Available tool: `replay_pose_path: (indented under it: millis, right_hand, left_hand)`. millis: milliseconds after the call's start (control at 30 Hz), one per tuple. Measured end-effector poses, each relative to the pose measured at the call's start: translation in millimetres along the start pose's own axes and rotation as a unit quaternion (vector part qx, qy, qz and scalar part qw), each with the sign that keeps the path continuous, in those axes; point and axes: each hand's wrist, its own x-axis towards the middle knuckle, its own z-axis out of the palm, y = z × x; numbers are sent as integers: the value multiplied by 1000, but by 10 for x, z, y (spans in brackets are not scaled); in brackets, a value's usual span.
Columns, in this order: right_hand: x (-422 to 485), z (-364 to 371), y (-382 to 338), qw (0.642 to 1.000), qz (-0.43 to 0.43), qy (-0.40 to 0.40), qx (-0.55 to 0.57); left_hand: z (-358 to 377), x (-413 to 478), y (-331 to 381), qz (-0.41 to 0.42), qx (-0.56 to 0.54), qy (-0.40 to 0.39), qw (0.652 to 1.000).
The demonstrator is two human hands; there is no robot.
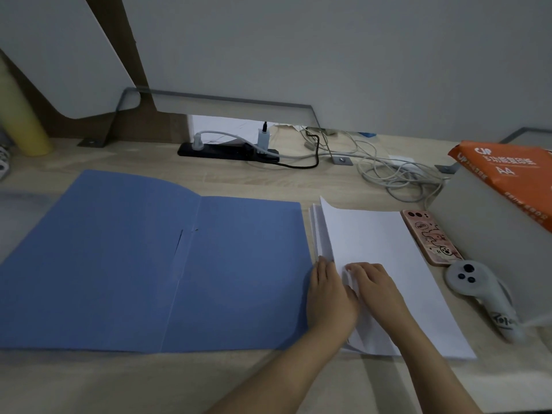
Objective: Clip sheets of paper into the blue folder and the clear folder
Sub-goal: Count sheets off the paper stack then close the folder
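Both hands, left hand [327,289] and right hand [372,282], pinch up the top sheets at the near left edge of the paper stack [385,258], apparently separating some for the blue folder [149,258] lying open just beside it on the worktop [268,383]

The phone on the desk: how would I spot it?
Find the open blue folder; right of it lies the white paper stack under both hands. The phone lies face down along that stack's right edge, the only pink thing, with cartoon drawings on its case.
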Motion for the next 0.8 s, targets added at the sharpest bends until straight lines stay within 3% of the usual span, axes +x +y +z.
replay_pose_path:
  millis: [467,567,700,800]
  right_hand:
    - [-17,13,-13,1000,-9,-11,-16]
    - [-37,4,-32,1000,-4,0,9]
    - [-39,7,-19,1000,4,1,23]
    - [-41,-1,-28,999,15,4,35]
  left_hand:
    - [-2,-53,-11,28,-23,5,999]
    - [-11,-78,16,50,-104,38,993]
    - [-74,-37,22,-24,-256,56,965]
    - [-124,20,8,-77,-246,6,966]
